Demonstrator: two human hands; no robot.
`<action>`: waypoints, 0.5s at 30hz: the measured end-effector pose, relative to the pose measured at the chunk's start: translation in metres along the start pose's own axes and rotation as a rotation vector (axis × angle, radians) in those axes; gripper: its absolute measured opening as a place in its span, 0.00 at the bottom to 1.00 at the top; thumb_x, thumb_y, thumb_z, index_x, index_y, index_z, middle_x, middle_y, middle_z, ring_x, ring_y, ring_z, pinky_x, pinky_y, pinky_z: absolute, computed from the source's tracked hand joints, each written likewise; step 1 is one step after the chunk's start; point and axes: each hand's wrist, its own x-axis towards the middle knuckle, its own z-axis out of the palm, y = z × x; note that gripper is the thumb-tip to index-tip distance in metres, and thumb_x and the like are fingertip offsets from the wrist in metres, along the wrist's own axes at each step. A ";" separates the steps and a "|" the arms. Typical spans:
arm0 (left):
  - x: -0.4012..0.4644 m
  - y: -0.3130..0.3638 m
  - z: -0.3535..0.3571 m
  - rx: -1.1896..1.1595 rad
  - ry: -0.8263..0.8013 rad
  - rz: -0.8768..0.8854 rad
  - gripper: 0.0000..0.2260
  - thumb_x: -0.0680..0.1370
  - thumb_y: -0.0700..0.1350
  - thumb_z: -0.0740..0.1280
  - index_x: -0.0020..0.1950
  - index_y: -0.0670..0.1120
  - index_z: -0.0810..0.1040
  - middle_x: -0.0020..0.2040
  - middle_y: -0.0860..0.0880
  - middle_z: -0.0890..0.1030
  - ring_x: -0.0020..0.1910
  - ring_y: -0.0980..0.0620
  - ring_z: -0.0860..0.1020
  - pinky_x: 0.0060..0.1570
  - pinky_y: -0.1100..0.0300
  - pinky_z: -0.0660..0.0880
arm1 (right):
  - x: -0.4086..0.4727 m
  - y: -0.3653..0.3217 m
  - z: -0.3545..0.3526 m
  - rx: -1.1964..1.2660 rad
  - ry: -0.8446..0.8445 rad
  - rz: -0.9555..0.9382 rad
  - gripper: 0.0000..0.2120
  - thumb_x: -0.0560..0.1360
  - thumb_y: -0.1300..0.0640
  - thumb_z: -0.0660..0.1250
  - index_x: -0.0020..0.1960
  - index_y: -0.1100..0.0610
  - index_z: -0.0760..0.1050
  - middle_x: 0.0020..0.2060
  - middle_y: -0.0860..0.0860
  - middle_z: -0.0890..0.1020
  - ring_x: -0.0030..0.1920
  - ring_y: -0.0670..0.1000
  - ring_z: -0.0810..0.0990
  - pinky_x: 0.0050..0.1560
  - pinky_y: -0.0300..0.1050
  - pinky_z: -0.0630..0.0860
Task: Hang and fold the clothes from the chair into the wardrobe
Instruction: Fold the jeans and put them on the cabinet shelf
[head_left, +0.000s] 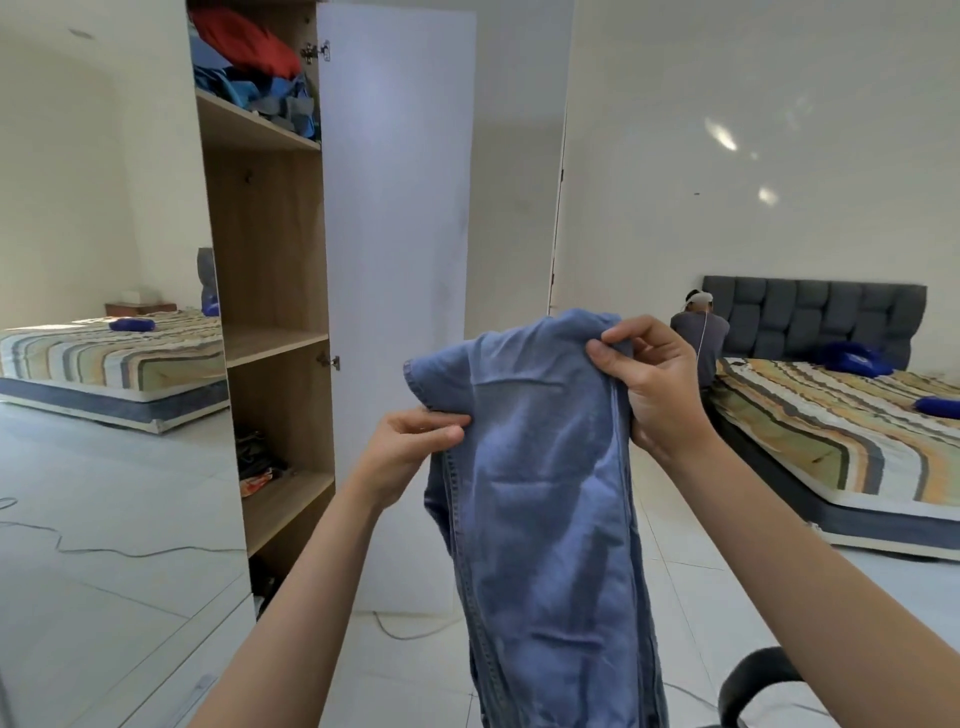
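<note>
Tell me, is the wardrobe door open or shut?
Open. The white door swings out from the wardrobe, so its shelves and the clothes piled inside show.

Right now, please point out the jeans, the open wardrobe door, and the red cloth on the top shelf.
jeans (540, 467): head view, middle of the hanging denim.
wardrobe door (395, 208): head view, flat white inner face.
red cloth (244, 39): head view, middle of the bundle.

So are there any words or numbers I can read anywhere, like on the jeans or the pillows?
None can be read.
Blue jeans, held by the left hand and right hand: no label or tag shows.
Blue pillow on the bed: a white mark, too blurred to read.
Orange item on a low wardrobe shelf: print too small to read.
</note>
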 end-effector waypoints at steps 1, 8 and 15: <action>-0.001 0.002 0.003 0.004 0.010 -0.016 0.20 0.57 0.48 0.81 0.47 0.45 0.85 0.49 0.46 0.84 0.54 0.47 0.80 0.50 0.60 0.78 | 0.002 0.001 -0.003 -0.021 0.025 -0.006 0.16 0.70 0.70 0.69 0.32 0.51 0.79 0.35 0.49 0.83 0.42 0.48 0.83 0.45 0.39 0.79; -0.008 0.014 0.036 -0.201 0.137 -0.011 0.25 0.67 0.29 0.71 0.61 0.43 0.78 0.49 0.49 0.85 0.52 0.48 0.82 0.53 0.53 0.79 | 0.012 0.004 -0.026 -0.300 0.166 -0.089 0.10 0.70 0.70 0.71 0.39 0.56 0.77 0.36 0.45 0.82 0.42 0.44 0.80 0.47 0.37 0.77; 0.008 0.052 0.066 -0.167 0.080 0.091 0.26 0.68 0.23 0.67 0.62 0.43 0.77 0.42 0.51 0.85 0.45 0.53 0.83 0.50 0.56 0.80 | -0.033 0.025 -0.054 -0.593 0.282 -0.168 0.32 0.66 0.52 0.77 0.64 0.46 0.63 0.62 0.54 0.69 0.58 0.42 0.76 0.56 0.34 0.74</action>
